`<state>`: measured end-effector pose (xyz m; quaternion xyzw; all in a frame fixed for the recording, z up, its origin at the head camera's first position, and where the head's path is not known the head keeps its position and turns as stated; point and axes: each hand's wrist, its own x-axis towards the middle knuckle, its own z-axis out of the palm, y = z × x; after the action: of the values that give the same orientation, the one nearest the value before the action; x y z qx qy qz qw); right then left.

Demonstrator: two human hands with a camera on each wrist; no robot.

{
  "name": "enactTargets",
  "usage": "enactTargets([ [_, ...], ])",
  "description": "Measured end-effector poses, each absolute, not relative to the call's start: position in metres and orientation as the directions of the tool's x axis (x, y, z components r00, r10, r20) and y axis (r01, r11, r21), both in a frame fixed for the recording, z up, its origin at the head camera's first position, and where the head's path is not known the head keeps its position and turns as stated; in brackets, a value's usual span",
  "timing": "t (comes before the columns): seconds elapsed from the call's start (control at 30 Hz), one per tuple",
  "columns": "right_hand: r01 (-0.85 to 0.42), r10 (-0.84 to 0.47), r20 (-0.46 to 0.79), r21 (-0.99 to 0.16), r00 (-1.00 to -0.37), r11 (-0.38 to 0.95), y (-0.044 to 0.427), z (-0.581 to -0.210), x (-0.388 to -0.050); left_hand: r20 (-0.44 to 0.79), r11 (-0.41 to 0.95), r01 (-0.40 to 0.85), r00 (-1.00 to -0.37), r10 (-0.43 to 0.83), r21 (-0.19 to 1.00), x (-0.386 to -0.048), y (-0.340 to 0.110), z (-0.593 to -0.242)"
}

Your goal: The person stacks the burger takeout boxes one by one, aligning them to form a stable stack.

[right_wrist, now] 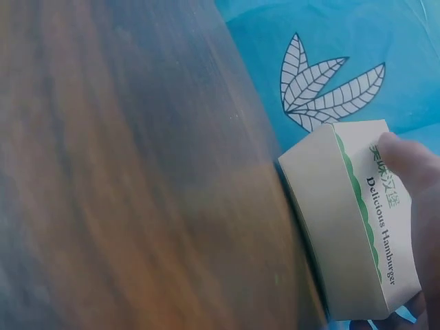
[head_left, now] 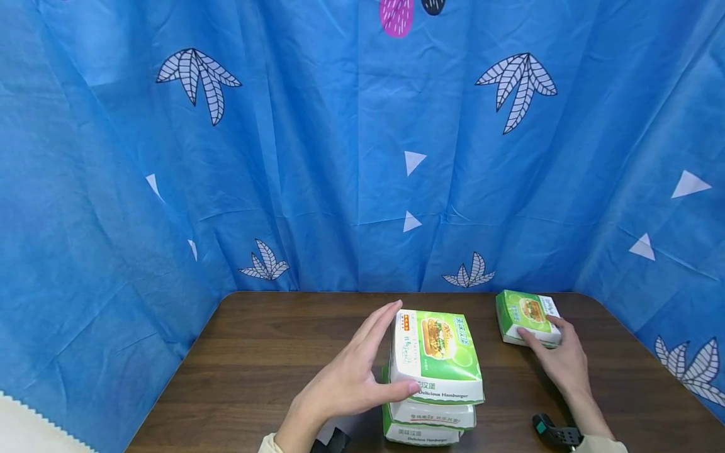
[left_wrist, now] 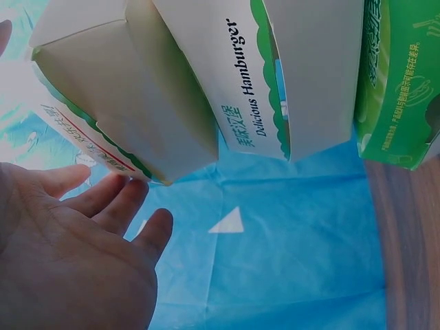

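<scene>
Three hamburger boxes, white and green, are stacked at the table's centre front. My left hand is at the left side of the top box, its thumb by the front face and its long fingers stretched toward the back left corner. In the left wrist view those fingers lie spread against or very near a box side; contact is hard to tell. Beneath are the middle box and the bottom box, slightly offset. At the far right my right hand grips another hamburger box by its sides.
The brown wooden table extends left of the stack and between it and the right box. A blue patterned curtain hangs along the back and both sides. Black straps are on the wrists.
</scene>
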<state>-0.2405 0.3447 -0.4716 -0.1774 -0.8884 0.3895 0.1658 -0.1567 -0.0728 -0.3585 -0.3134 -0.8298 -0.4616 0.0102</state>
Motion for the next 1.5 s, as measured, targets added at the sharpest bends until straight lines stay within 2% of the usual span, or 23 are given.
enactTargets([
  [1.23, 0.168, 0.455, 0.216, -0.728, -0.864, 0.664, 0.325, -0.475, -0.243, 0.309, 0.380, 0.539, -0.797, 0.519, 0.752, -0.158, -0.073, -0.359],
  [1.5, 0.151, 0.420, 0.207, -0.723, -0.884, 0.674, 0.325, -0.475, -0.244, 0.317, 0.381, 0.544, -0.796, 0.516, 0.747, -0.158, -0.073, -0.360],
])
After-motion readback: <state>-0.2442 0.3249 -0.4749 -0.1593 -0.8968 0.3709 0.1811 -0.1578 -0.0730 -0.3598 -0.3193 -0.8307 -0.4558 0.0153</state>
